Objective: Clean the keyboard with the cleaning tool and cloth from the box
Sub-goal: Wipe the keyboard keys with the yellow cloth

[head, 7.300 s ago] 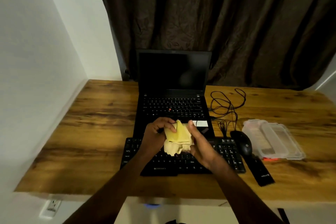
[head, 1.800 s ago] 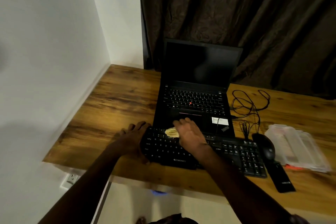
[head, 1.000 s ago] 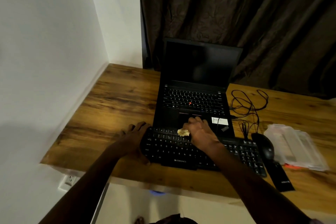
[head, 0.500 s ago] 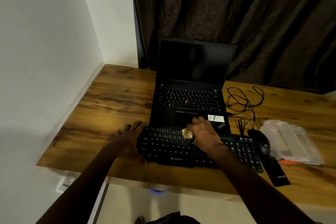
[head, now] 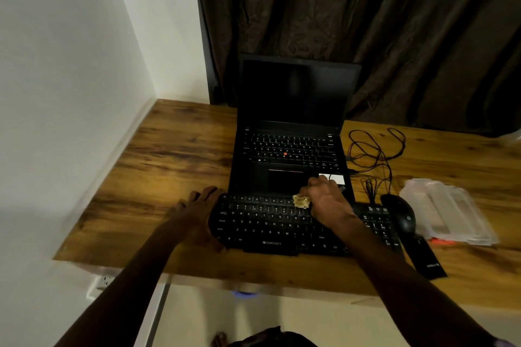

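Half the long black keyboard (head: 267, 224) lies rightward of the crumpled yellow cloth (head: 301, 202) pinched in the right hand (head: 328, 203) — spread left hand (head: 197, 214) braces.

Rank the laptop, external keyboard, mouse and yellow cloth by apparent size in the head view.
1. laptop
2. external keyboard
3. mouse
4. yellow cloth, bunched under the right hand, so only partly visible

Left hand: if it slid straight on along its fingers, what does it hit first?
Probably the near-left corner of the laptop: the left hand rests at the left end of the keyboard, fingers aimed away and slightly right. Depth is unclear.
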Action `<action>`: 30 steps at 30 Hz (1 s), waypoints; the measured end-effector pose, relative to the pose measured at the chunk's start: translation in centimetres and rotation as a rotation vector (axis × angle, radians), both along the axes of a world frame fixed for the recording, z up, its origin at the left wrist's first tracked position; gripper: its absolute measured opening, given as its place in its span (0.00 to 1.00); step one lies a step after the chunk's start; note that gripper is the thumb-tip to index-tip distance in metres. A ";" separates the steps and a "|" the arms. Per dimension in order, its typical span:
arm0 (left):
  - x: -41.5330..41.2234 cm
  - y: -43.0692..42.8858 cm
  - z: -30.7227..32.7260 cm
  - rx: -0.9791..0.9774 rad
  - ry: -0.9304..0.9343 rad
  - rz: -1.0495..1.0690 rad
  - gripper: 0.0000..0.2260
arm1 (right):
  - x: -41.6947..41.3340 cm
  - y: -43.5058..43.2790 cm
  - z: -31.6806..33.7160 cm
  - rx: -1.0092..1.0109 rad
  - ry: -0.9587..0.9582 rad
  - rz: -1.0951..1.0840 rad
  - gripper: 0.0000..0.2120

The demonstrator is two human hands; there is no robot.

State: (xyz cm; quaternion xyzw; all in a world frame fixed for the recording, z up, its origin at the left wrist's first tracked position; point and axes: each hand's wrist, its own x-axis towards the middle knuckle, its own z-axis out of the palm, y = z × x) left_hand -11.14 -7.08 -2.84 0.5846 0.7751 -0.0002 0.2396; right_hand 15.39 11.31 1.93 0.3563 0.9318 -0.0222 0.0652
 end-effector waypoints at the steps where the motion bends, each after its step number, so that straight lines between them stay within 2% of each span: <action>1: 0.0 0.0 0.0 -0.002 0.004 -0.005 0.66 | -0.2 -0.2 -0.1 0.000 0.003 0.018 0.24; 6: 0.1 0.0 0.1 0.003 0.010 -0.002 0.65 | 0.6 -0.3 0.0 -0.009 0.018 0.059 0.27; 11: 0.3 0.1 0.2 0.004 0.003 0.001 0.65 | 1.8 0.2 -0.3 0.009 0.011 -0.022 0.26; 17: 0.2 0.0 0.2 0.004 0.007 -0.003 0.65 | 0.0 -1.1 -0.9 0.019 0.032 -0.004 0.25; 20: 0.2 -0.1 0.3 0.001 -0.019 0.008 0.64 | 1.3 -0.4 -0.4 -0.007 0.045 -0.046 0.25; 25: 0.3 -0.1 0.4 0.011 -0.021 0.008 0.63 | 3.9 0.4 0.1 0.058 -0.086 -0.179 0.25; 30: 0.2 0.0 0.1 -0.001 -0.011 0.004 0.64 | 3.3 -0.2 -0.3 0.065 -0.023 -0.168 0.23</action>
